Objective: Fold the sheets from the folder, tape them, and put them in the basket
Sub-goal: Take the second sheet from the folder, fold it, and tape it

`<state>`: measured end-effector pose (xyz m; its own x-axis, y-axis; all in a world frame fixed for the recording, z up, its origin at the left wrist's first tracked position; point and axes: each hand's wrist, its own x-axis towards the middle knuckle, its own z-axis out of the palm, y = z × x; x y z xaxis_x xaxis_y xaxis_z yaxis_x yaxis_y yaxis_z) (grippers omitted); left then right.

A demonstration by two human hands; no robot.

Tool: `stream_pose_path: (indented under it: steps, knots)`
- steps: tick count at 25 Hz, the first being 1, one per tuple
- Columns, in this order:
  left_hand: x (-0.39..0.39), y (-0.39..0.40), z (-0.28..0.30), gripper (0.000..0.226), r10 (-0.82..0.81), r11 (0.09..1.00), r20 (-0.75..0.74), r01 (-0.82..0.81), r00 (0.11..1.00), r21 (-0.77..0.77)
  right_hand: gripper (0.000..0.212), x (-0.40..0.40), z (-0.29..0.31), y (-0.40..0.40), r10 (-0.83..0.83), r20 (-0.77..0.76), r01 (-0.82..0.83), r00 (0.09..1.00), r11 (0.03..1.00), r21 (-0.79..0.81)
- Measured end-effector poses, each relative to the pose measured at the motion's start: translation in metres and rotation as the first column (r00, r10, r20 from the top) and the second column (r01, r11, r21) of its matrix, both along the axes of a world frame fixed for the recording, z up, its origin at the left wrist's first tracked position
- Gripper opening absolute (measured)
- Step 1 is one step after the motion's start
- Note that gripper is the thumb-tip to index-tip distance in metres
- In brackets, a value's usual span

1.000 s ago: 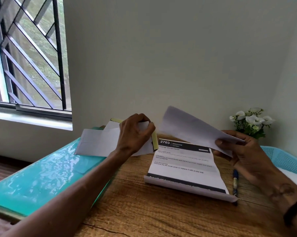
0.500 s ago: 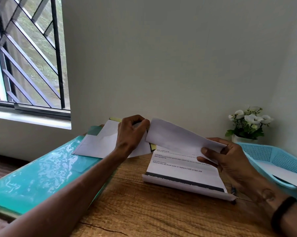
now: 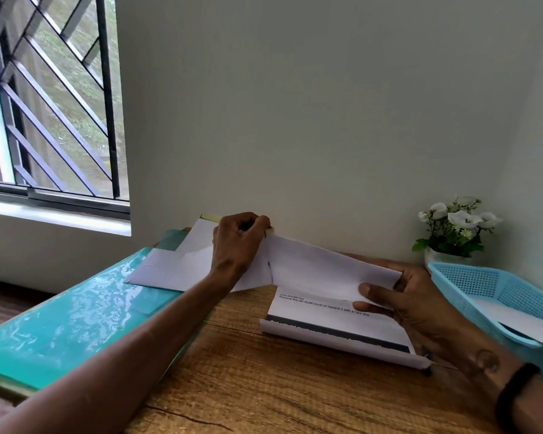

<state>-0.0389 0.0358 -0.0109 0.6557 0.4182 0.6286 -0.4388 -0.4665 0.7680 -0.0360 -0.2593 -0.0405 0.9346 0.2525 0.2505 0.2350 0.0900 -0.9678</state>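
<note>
- Currently the printed sheet lies on the counter, its top flap pinched at the far-left corner by the left hand and along the near-right edge by the right hand; uneven pull could skew the crease.
- Loose sheets on the teal folder sit under the left forearm and might slide off.
- Meanwhile the blue basket close beside the right wrist could get knocked.
</note>
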Motion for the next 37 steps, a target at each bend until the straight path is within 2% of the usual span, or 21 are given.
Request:
stream_pose_path:
  steps: [5,7,9,10,11,12,14,16,17,21,25,29,33,37]
  knots:
    - [-0.001,-0.005,-0.002,0.026,-0.038,0.991,-0.031,0.042,0.999,0.129,0.037,-0.011,0.004,0.003,0.013,-0.035,-0.018,0.999,0.991,-0.130]
    - [-0.004,0.000,0.007,0.034,-0.025,0.986,-0.010,0.027,1.000,0.163,0.035,-0.016,0.006,0.007,0.012,-0.055,-0.022,0.998,0.982,-0.186]
    - [-0.014,0.022,0.027,0.042,0.010,0.960,-0.022,-0.004,1.000,0.281,0.039,-0.022,0.008,0.010,0.009,-0.059,-0.024,0.998,0.965,-0.261]
    - [-0.022,0.037,0.039,0.047,0.011,0.922,-0.088,0.024,0.996,0.386,0.041,-0.023,0.009,0.011,0.008,-0.059,-0.024,0.998,0.957,-0.289]
    - [-0.032,0.050,0.050,0.057,-0.006,0.852,-0.221,0.121,0.975,0.509,0.043,-0.025,0.011,0.012,0.007,-0.056,-0.025,0.998,0.949,-0.314]
    - [-0.041,0.062,0.056,0.075,0.016,0.751,-0.395,0.250,0.919,0.611,0.043,-0.025,0.012,0.012,0.011,-0.073,-0.034,0.997,0.950,-0.312]
    - [-0.059,0.075,0.054,0.113,0.183,0.561,-0.656,0.470,0.732,0.681,0.039,-0.027,0.018,0.015,0.021,-0.097,-0.050,0.995,0.952,-0.302]
    - [-0.066,0.077,0.037,0.123,0.308,0.500,-0.750,0.571,0.586,0.652,0.037,-0.023,0.015,0.017,0.029,-0.129,-0.068,0.991,0.950,-0.305]
    - [-0.062,0.078,0.027,0.123,0.306,0.503,-0.768,0.590,0.562,0.632,0.035,-0.025,0.016,0.018,0.021,-0.138,-0.064,0.990,0.945,-0.321]
    - [-0.056,0.091,0.005,0.106,0.145,0.577,-0.766,0.576,0.626,0.579,0.033,-0.017,0.024,0.025,0.008,-0.292,-0.058,0.956,0.985,-0.164]
    - [-0.057,0.105,-0.014,0.107,0.048,0.603,-0.683,0.524,0.729,0.602,0.038,-0.006,0.033,0.034,-0.004,-0.300,-0.065,0.954,0.974,-0.219]
    - [-0.053,0.105,-0.021,0.110,0.031,0.609,-0.521,0.397,0.853,0.687,0.028,-0.004,0.040,0.033,-0.023,-0.336,-0.084,0.942,0.950,-0.301]
    - [-0.057,0.101,-0.021,0.109,-0.029,0.577,-0.443,0.377,0.896,0.725,0.033,-0.006,0.049,0.032,-0.007,-0.278,-0.108,0.960,0.911,-0.397]
    - [-0.062,0.096,-0.018,0.111,-0.075,0.579,-0.429,0.390,0.900,0.716,0.035,0.002,0.055,0.035,-0.036,-0.239,-0.037,0.970,0.955,-0.294]
